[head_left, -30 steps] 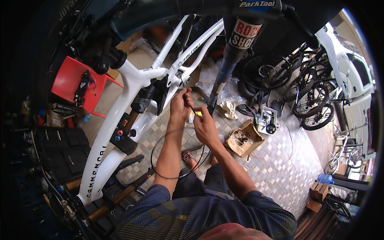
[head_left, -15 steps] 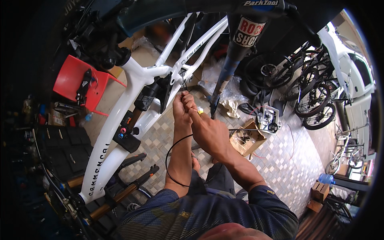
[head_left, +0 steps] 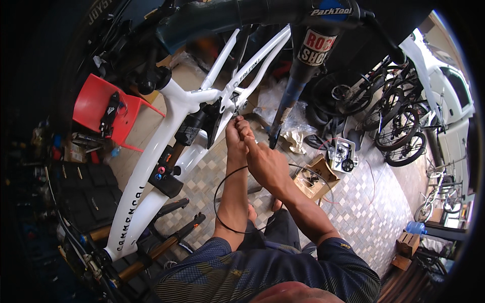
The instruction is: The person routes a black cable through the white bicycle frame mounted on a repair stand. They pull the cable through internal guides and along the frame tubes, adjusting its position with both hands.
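Gripping thin, looped black cable (head_left: 214,202) in left hand (head_left: 237,132) and right hand (head_left: 268,164), just beside glossy white bicycle frame (head_left: 174,106).

Two hands (head_left: 268,164); one black cable loop (head_left: 215,198); one large white bike frame (head_left: 154,146); one red chair (head_left: 92,103).

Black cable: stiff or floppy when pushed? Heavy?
Probably springy rather than limp: the black cable forms a wide, smooth curve without visible kinks. Likely light, since it is so thin. Pushed endwise, it would probably bow sideways, given its long, slender span.
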